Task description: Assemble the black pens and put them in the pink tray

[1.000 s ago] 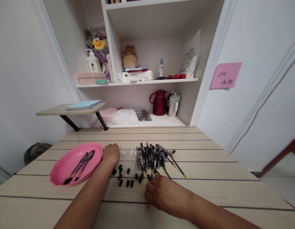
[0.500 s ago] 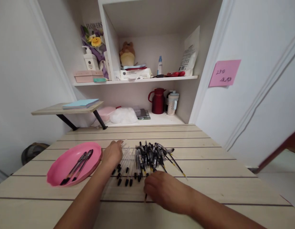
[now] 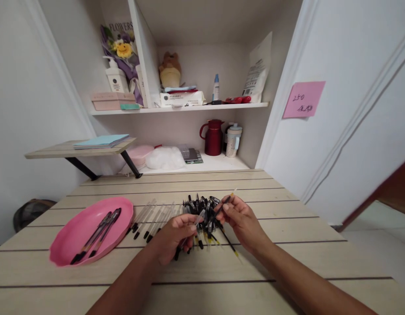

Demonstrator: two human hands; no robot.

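My left hand (image 3: 174, 238) is closed around a clear pen barrel (image 3: 189, 232) with a black tip, held just above the wooden table (image 3: 222, 267). My right hand (image 3: 243, 218) pinches a thin ink refill (image 3: 226, 200) that points up and away. Both hands hover over a heap of black pen parts (image 3: 202, 210). Several clear barrels (image 3: 148, 218) lie side by side left of the heap. A pink oval tray (image 3: 68, 236) at the left holds two or three finished black pens (image 3: 97, 234).
A raised wooden shelf (image 3: 74, 151) with a blue notebook stands at the back left. The white cupboard behind holds a red jug (image 3: 214, 136), a cup, bottles and a plush toy. A pink sticky note (image 3: 302, 105) hangs on the right wall.
Both hands have lifted off the table: the left left the clear barrels with one in its grip, the right came up from the table's front with a refill. The camera shifted right.
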